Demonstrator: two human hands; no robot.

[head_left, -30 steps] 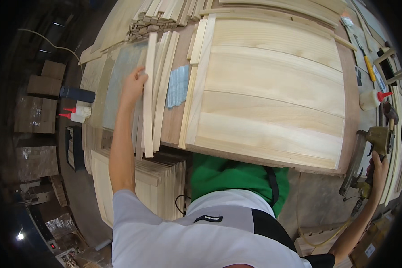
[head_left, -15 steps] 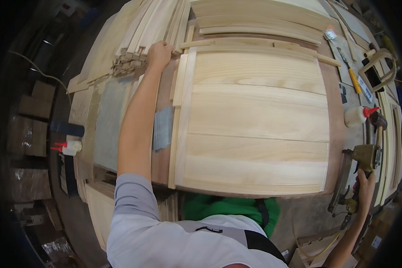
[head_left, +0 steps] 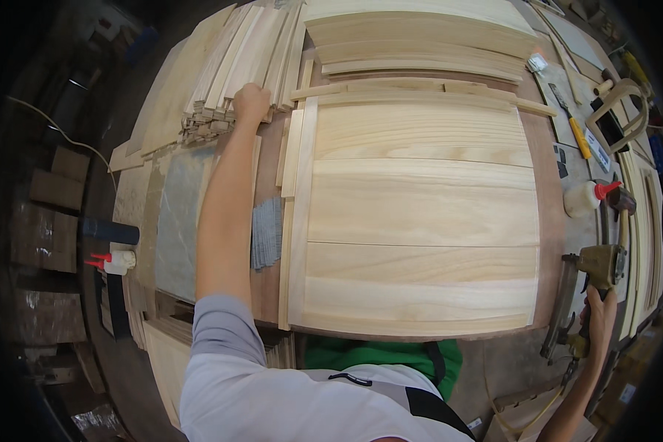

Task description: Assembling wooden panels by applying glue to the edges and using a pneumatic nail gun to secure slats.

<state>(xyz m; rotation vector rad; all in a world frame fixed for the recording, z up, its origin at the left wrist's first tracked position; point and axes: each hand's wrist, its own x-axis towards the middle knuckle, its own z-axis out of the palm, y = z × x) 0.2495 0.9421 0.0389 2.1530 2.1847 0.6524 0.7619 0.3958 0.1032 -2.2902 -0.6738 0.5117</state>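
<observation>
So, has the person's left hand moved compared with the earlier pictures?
Yes. The left hand has gone away from the body, from the loose strips beside the large pale wooden panel up to the stack of thin wooden slats past the panel's far left corner.

Left hand (head_left: 251,102) on wood strips (head_left: 232,66), perhaps gripping

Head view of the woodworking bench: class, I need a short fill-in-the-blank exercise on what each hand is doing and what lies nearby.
1. The left hand rests on a bundle of thin pale wooden ____.
2. The right hand grips a brass-coloured nail ____.
3. The white glue bottle beside the large pale wooden panel has a ____ cap.
4. The grey strip of nails lies on the panel's ____ side.

Missing words: slats; gun; red; left
</observation>
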